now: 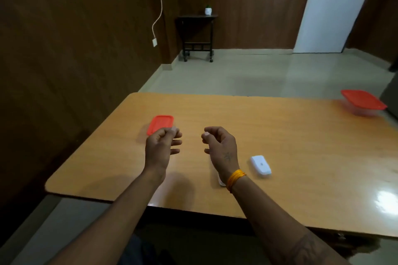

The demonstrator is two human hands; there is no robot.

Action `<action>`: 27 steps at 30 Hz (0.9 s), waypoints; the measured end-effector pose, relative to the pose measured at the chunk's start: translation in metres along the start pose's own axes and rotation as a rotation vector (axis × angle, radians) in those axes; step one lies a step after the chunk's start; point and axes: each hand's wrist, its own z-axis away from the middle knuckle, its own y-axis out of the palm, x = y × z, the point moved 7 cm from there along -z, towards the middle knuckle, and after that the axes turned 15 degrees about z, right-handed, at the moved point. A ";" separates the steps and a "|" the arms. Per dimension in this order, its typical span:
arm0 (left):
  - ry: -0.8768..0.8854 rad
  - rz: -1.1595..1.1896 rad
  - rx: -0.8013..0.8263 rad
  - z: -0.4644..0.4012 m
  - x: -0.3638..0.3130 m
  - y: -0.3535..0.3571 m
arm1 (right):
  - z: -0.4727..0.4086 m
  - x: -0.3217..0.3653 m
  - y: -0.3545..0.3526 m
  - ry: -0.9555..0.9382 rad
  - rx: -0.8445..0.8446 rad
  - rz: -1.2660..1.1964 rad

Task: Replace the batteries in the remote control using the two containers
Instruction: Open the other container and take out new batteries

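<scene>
Both hands hover over the wooden table [280,135], fingers loosely curled, holding nothing visible. The left hand [161,146] partly covers a red-lidded container [158,123] at its 12 o'clock. The right hand [219,146] hides most of a white object [220,182] under its wrist; a white remote piece [261,166] lies at its 4 o'clock. A second red-lidded container [363,102] sits at 2 o'clock, well apart.

Lid [160,125] lies far left of container [363,103] on table [301,146].
</scene>
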 end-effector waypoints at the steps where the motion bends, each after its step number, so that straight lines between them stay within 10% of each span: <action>1: 0.010 -0.005 -0.039 -0.007 -0.001 -0.014 | -0.002 0.001 0.015 -0.010 0.022 0.029; 14: -0.122 -0.152 -0.249 -0.103 0.040 -0.080 | -0.062 -0.005 0.149 -0.242 0.235 0.736; 27: -0.211 -0.096 -0.187 -0.101 0.051 -0.081 | -0.066 -0.008 0.163 -0.479 0.103 0.833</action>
